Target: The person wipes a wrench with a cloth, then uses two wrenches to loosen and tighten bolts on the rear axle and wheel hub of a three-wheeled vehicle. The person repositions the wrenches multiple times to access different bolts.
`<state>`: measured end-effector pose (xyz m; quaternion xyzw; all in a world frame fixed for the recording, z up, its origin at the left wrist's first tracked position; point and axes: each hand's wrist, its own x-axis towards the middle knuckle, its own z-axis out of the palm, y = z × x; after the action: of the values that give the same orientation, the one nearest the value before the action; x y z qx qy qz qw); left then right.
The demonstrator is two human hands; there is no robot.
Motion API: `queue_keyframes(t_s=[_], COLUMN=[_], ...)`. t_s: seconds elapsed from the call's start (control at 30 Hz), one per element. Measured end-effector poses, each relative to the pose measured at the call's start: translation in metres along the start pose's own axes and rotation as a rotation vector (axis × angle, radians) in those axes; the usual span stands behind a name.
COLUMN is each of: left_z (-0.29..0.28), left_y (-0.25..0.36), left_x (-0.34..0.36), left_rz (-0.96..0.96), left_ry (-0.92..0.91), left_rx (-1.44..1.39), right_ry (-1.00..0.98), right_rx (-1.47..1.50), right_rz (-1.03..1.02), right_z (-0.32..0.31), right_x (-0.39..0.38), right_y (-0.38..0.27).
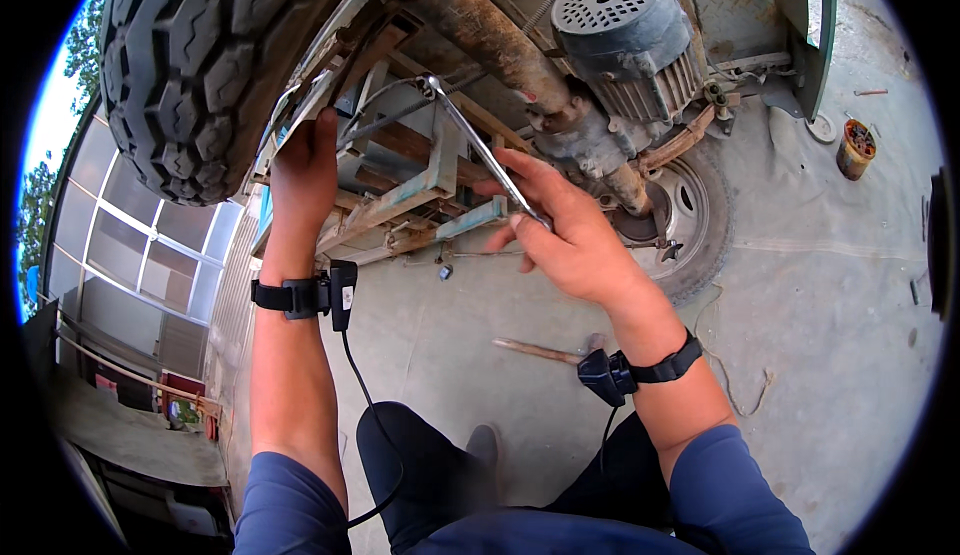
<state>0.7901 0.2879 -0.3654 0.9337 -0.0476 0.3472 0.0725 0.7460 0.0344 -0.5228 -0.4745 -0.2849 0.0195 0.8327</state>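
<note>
A long shiny wrench [487, 155] lies slantwise in my right hand [565, 230], its lower end between thumb and fingers. The wrench's far head meets the metal frame near a thin cable [385, 90]. My left hand [303, 165] reaches up into the rusty, partly light-blue steel frame [430, 180], beside the big treaded tyre [185, 65]. Its fingertips are hidden among the frame parts, so I cannot make out what they touch. Behind the wrench runs a rusty axle tube [490, 35].
A grey electric motor [625, 40] sits at the upper middle, above a wheel [700, 215] near the floor. A wooden-handled hammer [540, 351] lies by my right wrist. A tin of dark stuff [855, 150] stands far right. Cables hang from both wrist straps.
</note>
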Motion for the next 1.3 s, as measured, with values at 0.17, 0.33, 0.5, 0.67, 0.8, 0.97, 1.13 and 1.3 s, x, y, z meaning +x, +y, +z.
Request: queue_keyframes(t_s=[0.17, 0.33, 0.5, 0.67, 0.8, 0.97, 1.13, 1.3], left_z=[-0.002, 0.004, 0.005, 0.001, 0.004, 0.017, 0.016, 0.010], left_y=[-0.001, -0.011, -0.012, -0.012, -0.020, -0.026, -0.033, -0.025], left_x=[0.001, 0.000, -0.001, -0.002, -0.002, 0.001, 0.001, -0.003], left_rz=[0.019, 0.092, 0.131, 0.091, 0.132, 0.327, 0.259, 0.135], left_ry=[-0.053, 0.019, 0.056, 0.018, 0.040, 0.249, 0.193, 0.080], left_rx=[-0.028, -0.067, -0.094, -0.066, -0.102, -0.166, -0.155, -0.105], right_ry=[0.146, 0.210, 0.272, 0.333, 0.328, 0.329, 0.312, 0.445], right_rx=[-0.649, -0.739, -0.894, -1.138, -1.328, -1.381, -1.366, -1.382], right_rz=[-0.338, -0.348, -0.397, -0.536, -0.515, -0.476, -0.541, -0.464], right_z=[-0.011, -0.008, 0.002, 0.016, 0.025, 0.030, 0.043, 0.068], right_x=[0.000, -0.001, 0.001, 0.030, 0.050, 0.059, 0.063, 0.062], right_y=[-0.007, -0.022, -0.029, -0.030, -0.037, -0.048, -0.050, -0.034])
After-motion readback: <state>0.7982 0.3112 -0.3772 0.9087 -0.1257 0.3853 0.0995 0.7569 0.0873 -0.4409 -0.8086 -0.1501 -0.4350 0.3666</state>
